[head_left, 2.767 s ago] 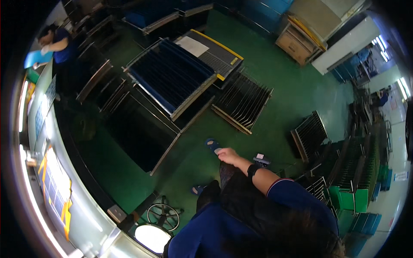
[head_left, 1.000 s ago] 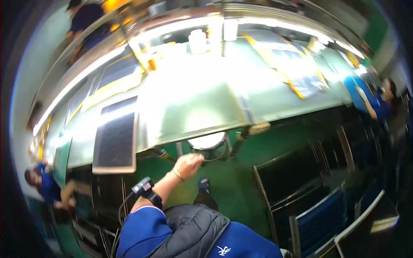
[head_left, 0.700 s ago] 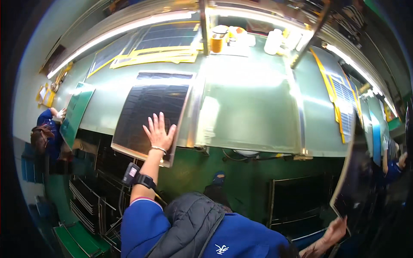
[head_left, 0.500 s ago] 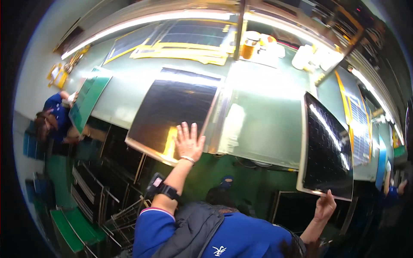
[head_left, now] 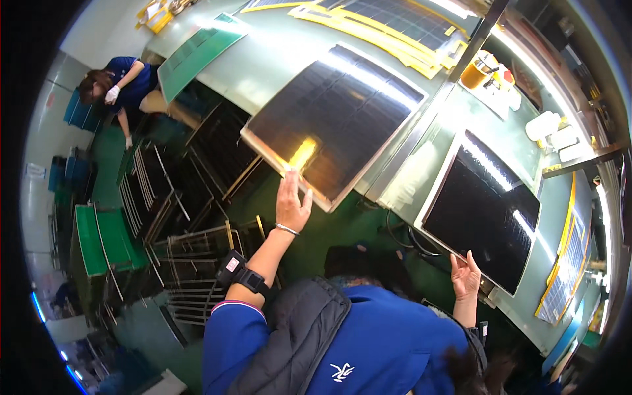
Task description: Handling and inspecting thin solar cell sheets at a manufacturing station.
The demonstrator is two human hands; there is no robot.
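Note:
Two dark, glossy rectangular panels with thin pale rims are on the grey-green bench. On the left panel (head_left: pixel 329 118), the fingertips of my left hand (head_left: pixel 291 204) rest at the near edge, beside a yellow reflection. Its fingers are stretched out and the thumb stands apart. My right hand (head_left: pixel 466 280) has the near edge of the right panel (head_left: pixel 487 210) between thumb and fingers. That panel lies tilted to my view over the bench, its near corner reaching past the bench edge. Whether its underside fully touches the bench cannot be seen.
Yellow-edged gridded sheets (head_left: pixel 395 29) lie at the back, another (head_left: pixel 566 257) at the right. An orange cup (head_left: pixel 477 71) and white containers (head_left: pixel 543 125) stand behind. At far left a gloved co-worker (head_left: pixel 125 82) is beside a green panel (head_left: pixel 201 56). Metal racks (head_left: pixel 197 257) stand below left.
The right panel has gone from steeply raised to lying flatter over the bench, with my right hand at its edge. My left hand has slid back to the left panel's rim. The view has turned.

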